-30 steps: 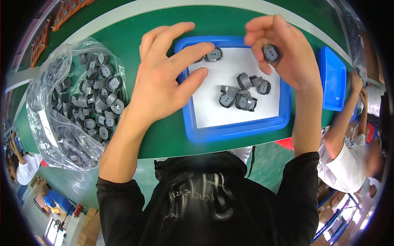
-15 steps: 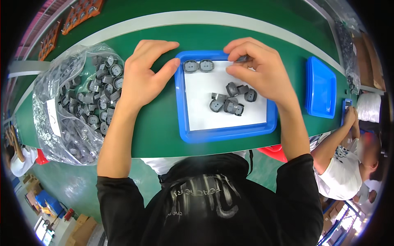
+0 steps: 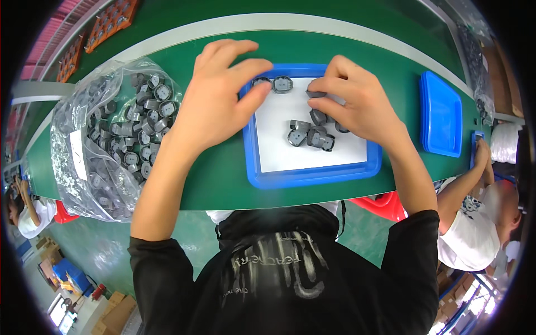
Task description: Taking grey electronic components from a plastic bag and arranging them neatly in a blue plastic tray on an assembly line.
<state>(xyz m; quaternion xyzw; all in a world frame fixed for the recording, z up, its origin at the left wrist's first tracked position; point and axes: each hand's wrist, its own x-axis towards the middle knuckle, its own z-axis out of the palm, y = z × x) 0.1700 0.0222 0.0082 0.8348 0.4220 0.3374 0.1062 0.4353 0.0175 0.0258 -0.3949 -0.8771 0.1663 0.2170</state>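
Observation:
A blue tray [image 3: 312,180] lined with a white sheet [image 3: 279,159] lies in front of me. Between the thumb and fingers of my right hand [image 3: 360,103] is a grey plastic housing [image 3: 316,94], mostly covered by the fingertips, held over the tray's far part. My left hand [image 3: 220,100] reaches over the tray's far left corner, thumb and fingers apart. Its fingertips are close to one grey housing [image 3: 261,82], partly hidden, and a second housing [image 3: 283,84] stands just right of that. Nearer me in the tray, several loose housings [image 3: 317,138] are clustered together, some under my right hand.
On the left, a clear plastic bag [image 3: 114,190] holds many more grey housings. Stacked blue trays [image 3: 444,120] are at the right on the green table [image 3: 215,178]. Orange racks [image 3: 111,23] stand far left. A co-worker [image 3: 469,229] sits at the right.
My left hand has moved right, from beside the tray to over its far left corner. My right hand has shifted slightly toward me, still holding the housing.

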